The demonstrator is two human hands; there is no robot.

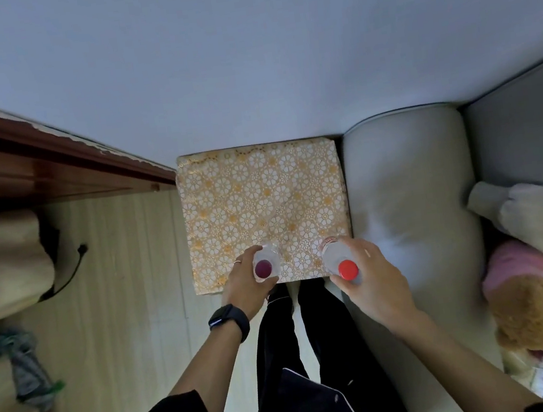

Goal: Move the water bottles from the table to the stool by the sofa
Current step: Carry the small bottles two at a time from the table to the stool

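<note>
Purple-cap bottle (264, 266) and red-cap bottle (340, 261): both over the near edge of the stool (261, 193), both already in your hands. Neither is on a worktop now.

Long axes run close to vertical, so you look down on the caps. The red-cap one leans a little toward you. The bases are hidden under the bottles; cannot tell whether they touch the stool top or hang just above it.

Left hand (245, 287) has the purple-cap bottle, right hand (378, 280) the red-cap one. Each bottle sits on the far side of its palm. Fingers (358, 245) on both hands are curled round the bottle shoulders, gripping closed, nothing else held.

The move ahead, as I judge it, is straight down, then let go. The stool stands just beside the sofa (410, 194) arm, on your right. The red-cap bottle is the nearer to that arm and to the stool's front corner; set it further in.
</note>
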